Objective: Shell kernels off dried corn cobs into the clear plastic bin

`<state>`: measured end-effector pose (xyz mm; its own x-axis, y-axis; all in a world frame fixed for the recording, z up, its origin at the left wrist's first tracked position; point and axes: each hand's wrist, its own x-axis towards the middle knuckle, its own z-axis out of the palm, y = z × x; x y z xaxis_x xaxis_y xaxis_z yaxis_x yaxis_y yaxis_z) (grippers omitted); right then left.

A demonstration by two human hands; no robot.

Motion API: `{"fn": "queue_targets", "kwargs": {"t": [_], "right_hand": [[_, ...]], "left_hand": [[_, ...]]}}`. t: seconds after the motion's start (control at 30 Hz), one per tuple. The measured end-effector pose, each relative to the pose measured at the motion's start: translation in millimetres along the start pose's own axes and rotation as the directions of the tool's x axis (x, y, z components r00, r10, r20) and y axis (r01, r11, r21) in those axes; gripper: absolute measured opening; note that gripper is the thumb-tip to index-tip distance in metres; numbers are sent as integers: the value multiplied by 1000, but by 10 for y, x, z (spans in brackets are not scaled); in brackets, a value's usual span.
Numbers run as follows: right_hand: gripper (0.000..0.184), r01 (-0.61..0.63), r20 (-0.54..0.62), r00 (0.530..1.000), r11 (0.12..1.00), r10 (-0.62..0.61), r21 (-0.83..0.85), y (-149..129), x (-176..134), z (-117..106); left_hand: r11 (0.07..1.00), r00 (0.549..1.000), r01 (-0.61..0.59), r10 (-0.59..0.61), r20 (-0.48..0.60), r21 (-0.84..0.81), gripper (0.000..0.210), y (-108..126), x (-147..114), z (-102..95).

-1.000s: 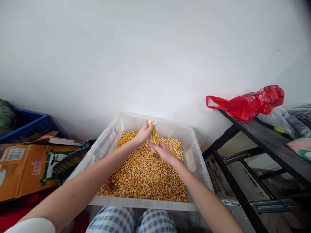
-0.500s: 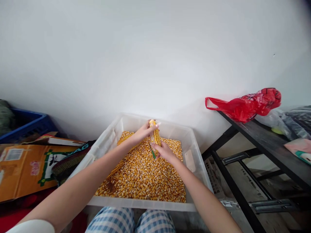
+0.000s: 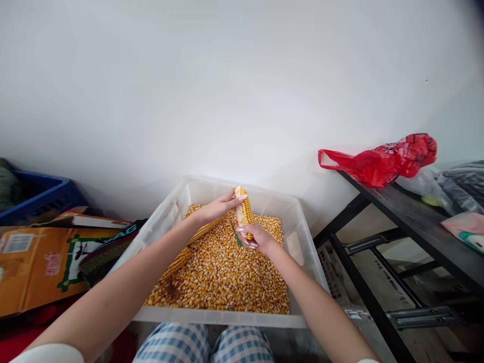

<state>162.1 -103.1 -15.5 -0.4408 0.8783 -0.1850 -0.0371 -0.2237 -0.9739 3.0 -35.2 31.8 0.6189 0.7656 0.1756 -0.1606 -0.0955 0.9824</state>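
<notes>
Between my two hands a corn cob (image 3: 245, 207) stands nearly upright, its left side bare and pale, its right side still covered in yellow kernels. My left hand (image 3: 224, 204) grips the cob near its top, thumb across the front. Around the lower end, my right hand (image 3: 255, 237) is closed. A green thing (image 3: 239, 240) shows just beside the right fingers; its kind is unclear. Below lies a heap of loose corn kernels (image 3: 230, 277) in a translucent plastic bin (image 3: 298, 222). More whole cobs (image 3: 177, 263) rest on the heap, partly behind my left forearm.
On the left are a flattened orange cardboard box (image 3: 34, 267), a dark mesh bag (image 3: 106, 257) and a blue crate (image 3: 53, 196). To the right, a black metal-framed table (image 3: 408, 212) carries a red plastic bag (image 3: 385, 164). A white wall (image 3: 242, 91) rises behind the bin.
The cob's bare side has turned more toward me. My left hand has shifted slightly left, and my right hand a little lower around the cob's bottom end.
</notes>
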Motion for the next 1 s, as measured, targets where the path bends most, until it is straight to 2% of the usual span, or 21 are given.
{"fn": "queue_targets", "kwargs": {"t": [0.1,0.17,0.23,0.33,0.47,0.53,0.6,0.7,0.9,1.0], "right_hand": [[31,14,-71,997,1000,-15,-15,-13,18,21],[33,0,-162,987,999,-7,-41,-13,34,53],[35,-13,-203,979,998,1,-55,-12,40,71],[37,-17,-154,988,999,10,-43,-31,25,51],[38,-38,-92,995,999,37,-15,-100,-14,22],[36,-11,-133,991,999,7,-33,-124,-23,42],[32,10,-187,982,999,-20,-52,-120,-19,71],[30,-1,-176,984,999,-9,-52,-76,-1,83],[33,-23,-46,999,1000,23,13,-79,-8,17],[31,-11,-70,997,1000,12,6,-114,-23,41]], "left_hand": [[1000,999,-11,11,-35,-6,34,-16,2,59],[999,995,-2,7,-95,46,37,-49,4,89],[994,993,-4,16,-119,105,37,-80,5,86],[994,997,-44,50,-60,99,36,-74,2,36],[999,997,-18,20,76,-28,41,2,-13,10],[998,997,-12,17,74,-66,42,8,-17,38],[999,1000,-28,28,12,-44,42,-23,-15,70],[999,999,-42,43,-23,29,44,-79,-1,73],[1000,988,12,-10,153,-11,50,21,-9,-23],[999,988,17,-8,155,-51,49,32,-21,-1]]}}
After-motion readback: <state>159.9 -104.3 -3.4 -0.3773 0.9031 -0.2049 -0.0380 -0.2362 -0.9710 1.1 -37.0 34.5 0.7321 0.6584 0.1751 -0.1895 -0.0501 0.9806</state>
